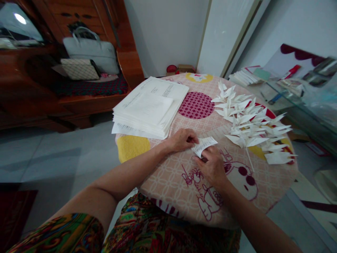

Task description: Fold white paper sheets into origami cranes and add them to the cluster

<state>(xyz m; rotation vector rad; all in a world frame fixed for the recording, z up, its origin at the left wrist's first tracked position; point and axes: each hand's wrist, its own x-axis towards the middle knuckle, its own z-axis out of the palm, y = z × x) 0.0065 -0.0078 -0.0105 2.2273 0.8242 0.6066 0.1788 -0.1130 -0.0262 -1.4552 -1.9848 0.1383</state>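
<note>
A small folded piece of white paper (204,144) lies on the round table (184,196), which has a pink patterned cloth. My left hand (181,139) rests beside it with fingers curled, pinching its left edge. My right hand (212,167) presses on the lower part of the same paper with fingers closed. Both hands touch the paper at the table's middle.
A thick stack of white sheets (151,107) sits at the table's far left. Several folded white paper pieces (250,123) are spread on the right side. A wooden bench with a grey bag (91,49) stands at left, a glass table (297,91) at right.
</note>
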